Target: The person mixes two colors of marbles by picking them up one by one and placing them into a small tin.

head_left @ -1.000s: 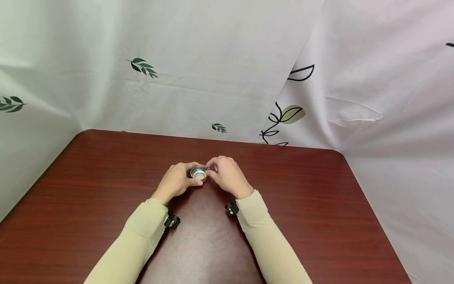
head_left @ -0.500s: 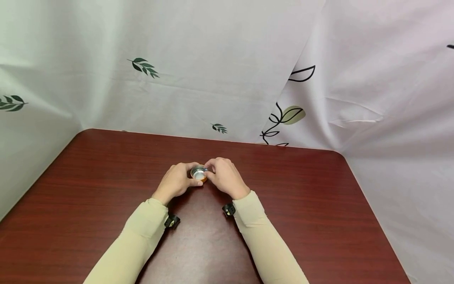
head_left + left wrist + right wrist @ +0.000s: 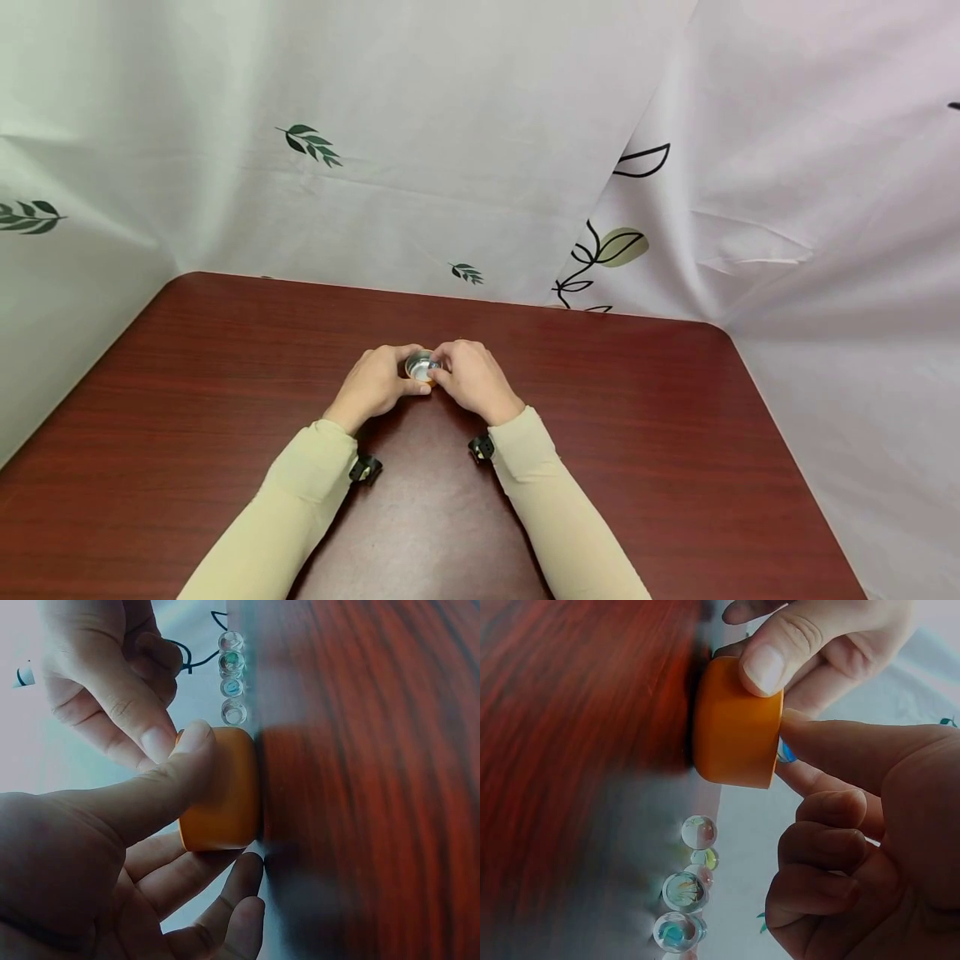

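A small round orange tin [image 3: 229, 791] with a silvery inside stands upright on the table. My left hand [image 3: 373, 383] grips it by the side, thumb and fingers curled round its wall. Over the rim, my right hand [image 3: 476, 379] pinches a clear glass marble [image 3: 786, 752] with blue in it between thumb and index finger. The right hand's other fingers are curled in, as the right wrist view shows. Most of the marble is hidden by the fingertips and the rim. In the head view the tin's inside [image 3: 420, 369] shows between the hands.
Several glass marbles [image 3: 684, 891] lie in a line on the table near the tin; the left wrist view also shows a row of marbles [image 3: 232, 688]. The dark red wooden table [image 3: 637, 433] ends at a white leaf-printed cloth [image 3: 420, 167] behind.
My right hand has shifted slightly left and nearer, bringing the marble from the tin's right rim to over its opening. The left hand stays in place on the tin.
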### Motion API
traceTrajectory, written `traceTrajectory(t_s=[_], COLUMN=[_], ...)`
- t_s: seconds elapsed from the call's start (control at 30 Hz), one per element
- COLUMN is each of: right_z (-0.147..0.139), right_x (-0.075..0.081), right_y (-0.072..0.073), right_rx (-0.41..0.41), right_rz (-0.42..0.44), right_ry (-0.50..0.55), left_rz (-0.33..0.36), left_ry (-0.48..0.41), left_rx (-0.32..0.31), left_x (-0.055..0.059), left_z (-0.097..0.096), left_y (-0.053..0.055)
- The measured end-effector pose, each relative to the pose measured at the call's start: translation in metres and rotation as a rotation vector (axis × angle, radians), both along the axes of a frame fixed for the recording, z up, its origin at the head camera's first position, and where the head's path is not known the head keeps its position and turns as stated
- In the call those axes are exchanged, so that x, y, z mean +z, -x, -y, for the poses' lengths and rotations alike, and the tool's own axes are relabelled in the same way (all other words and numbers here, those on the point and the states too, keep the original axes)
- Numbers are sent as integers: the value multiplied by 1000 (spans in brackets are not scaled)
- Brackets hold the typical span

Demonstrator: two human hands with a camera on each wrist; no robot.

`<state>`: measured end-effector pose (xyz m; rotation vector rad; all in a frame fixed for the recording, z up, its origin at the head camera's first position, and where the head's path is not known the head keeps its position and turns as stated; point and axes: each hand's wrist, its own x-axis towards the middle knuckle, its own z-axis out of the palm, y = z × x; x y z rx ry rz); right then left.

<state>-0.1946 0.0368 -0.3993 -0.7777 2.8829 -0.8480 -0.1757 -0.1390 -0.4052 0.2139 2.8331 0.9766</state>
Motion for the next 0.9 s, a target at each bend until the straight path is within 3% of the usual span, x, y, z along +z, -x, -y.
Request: traceTrajectory(t_s=[0.47,0.9], right_z=[-3,-17], right_x=[-3,3], right_y=[0,2], right_rx=[-10,-38], right_rz=[11,7], right_ry=[23,49], left_rz=[26,3], left_ry=[-1,-11], left_rx=[13,1], left_x=[1,2], left_z=[-2,-1], left_y=[-1,-2])
